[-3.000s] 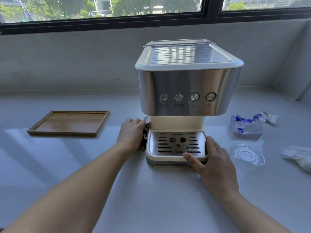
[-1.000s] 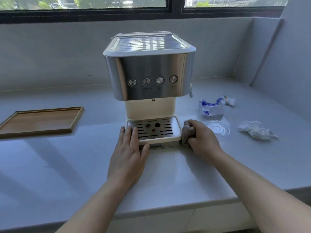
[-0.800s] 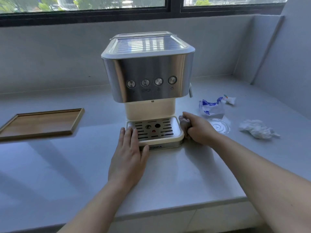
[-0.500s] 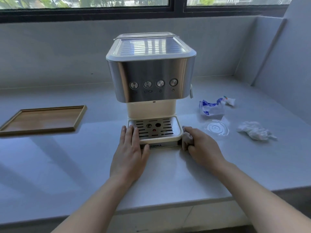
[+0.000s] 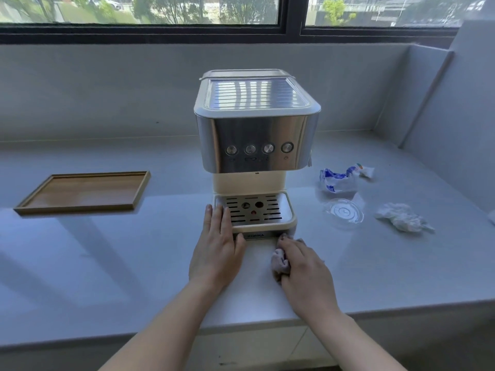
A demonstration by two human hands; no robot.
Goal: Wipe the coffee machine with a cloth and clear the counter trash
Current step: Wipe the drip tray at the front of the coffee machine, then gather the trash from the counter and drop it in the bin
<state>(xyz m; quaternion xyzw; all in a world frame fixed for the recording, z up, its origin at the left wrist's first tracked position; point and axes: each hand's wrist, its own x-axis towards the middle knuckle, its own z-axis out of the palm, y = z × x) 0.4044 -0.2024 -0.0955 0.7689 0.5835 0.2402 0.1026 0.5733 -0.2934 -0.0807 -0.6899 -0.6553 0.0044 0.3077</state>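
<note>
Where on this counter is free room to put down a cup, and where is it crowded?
Free: the counter between the wooden tray and the coffee machine, and the front strip left of the left hand. Crowded: right of the machine, where a wrapper, a clear lid and a crumpled tissue lie.

Daylight from window (image 5: 160, 12); striped glare on coffee machine (image 5: 255, 95) (counter (image 5: 107, 250) shadows); edges bowed, perhaps soft.
</note>
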